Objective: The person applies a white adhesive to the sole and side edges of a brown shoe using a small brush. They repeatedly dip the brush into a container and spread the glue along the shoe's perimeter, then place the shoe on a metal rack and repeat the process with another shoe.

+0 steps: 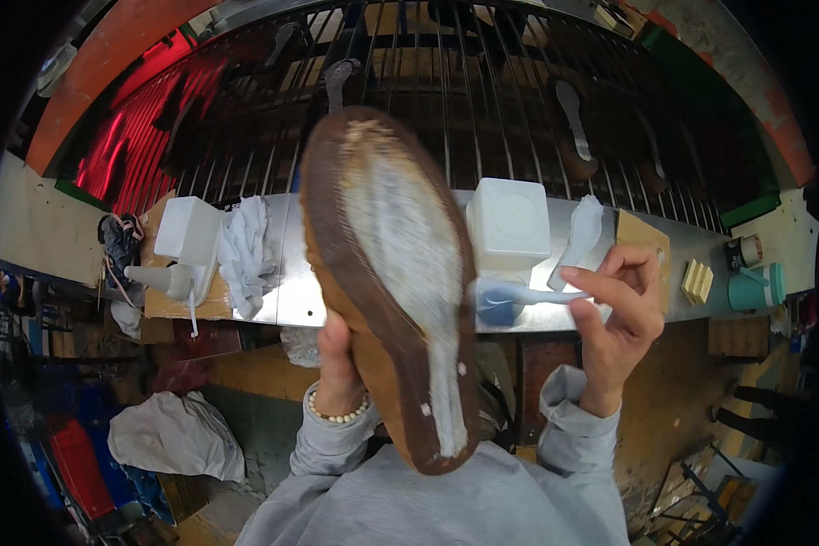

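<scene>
A brown shoe (pixel 409 237) stands with its bottom turned toward me in the middle of the view. Its underside has a dark brown rim around a whitish centre strip, rough and tan at the top end. My left hand (pixel 338 369) grips the shoe from its left side; most of the fingers are hidden behind it. In my right hand (pixel 623 314), pinched between thumb and fingers, is a small brush (pixel 555 297) with a pale handle. Its tip, blurred, is close to the shoe's right edge; whether it touches cannot be made out. A dark blue object (pixel 499 313) shows behind the tip.
A white square container (pixel 510 223) stands on the metal bench. To the left are a white bottle (pixel 187 232), a nozzle-tipped bottle (pixel 168 280) and crumpled paper (pixel 246 255). A teal mug (pixel 757 287) is far right. Beyond, a barred rack (pixel 510 118) holds other shoes.
</scene>
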{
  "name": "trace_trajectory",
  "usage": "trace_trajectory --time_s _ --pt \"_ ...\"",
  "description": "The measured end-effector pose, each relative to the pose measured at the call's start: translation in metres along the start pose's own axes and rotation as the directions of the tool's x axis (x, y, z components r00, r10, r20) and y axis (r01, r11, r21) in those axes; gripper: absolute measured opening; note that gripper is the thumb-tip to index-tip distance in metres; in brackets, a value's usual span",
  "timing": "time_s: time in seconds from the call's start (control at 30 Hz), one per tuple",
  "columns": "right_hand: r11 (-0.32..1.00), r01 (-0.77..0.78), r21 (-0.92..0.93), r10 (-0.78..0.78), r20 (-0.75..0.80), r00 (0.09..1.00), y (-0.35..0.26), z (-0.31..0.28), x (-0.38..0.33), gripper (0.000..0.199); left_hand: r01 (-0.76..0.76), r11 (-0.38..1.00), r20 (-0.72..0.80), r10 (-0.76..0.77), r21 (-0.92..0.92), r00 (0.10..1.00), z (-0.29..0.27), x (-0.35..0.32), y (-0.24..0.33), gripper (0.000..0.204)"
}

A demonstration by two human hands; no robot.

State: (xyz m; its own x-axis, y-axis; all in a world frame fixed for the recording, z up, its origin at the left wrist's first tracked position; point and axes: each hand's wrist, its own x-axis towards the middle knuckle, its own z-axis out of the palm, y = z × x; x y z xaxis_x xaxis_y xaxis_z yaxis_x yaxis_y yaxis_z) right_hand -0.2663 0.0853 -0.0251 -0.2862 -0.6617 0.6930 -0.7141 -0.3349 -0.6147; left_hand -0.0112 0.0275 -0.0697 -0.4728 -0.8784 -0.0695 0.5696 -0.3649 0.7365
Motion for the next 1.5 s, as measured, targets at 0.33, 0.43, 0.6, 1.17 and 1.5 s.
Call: trace_trajectory --time_s 0.33,0.43,0.6,1.17,1.5 --pt "0.923 0.381 0.049 -0.381 0.237 0.894 -0.023 0.0 0.045 0.039 -0.082 0.931 0.357 0.217 -0.356 0.909 -0.031 0.003 -0.017 0.091" --pt "0.954 0.295 -0.054 -0.284 0.155 0.946 -0.018 0.002 0.05 0.037 -0.065 0.923 0.451 0.245 -0.378 0.858 -0.036 0.003 -0.013 0.09" --pt "0.97 0.169 -0.176 -0.177 -0.031 0.984 0.007 0.019 0.056 0.031 0.068 0.993 0.113 -0.056 -0.1 0.992 -0.002 -0.007 -0.008 0.095" --pt "0.803 0.03 -0.595 0.143 0.241 0.96 0.075 -0.006 -0.077 0.018 0.064 0.803 0.304 0.149 -0.593 0.941 -0.027 0.04 0.016 0.1" --pt "0.816 -0.047 -0.576 0.182 0.179 0.967 0.08 -0.001 -0.084 0.023 -0.052 0.983 0.775 0.169 -0.173 0.608 -0.076 0.07 0.1 0.135"
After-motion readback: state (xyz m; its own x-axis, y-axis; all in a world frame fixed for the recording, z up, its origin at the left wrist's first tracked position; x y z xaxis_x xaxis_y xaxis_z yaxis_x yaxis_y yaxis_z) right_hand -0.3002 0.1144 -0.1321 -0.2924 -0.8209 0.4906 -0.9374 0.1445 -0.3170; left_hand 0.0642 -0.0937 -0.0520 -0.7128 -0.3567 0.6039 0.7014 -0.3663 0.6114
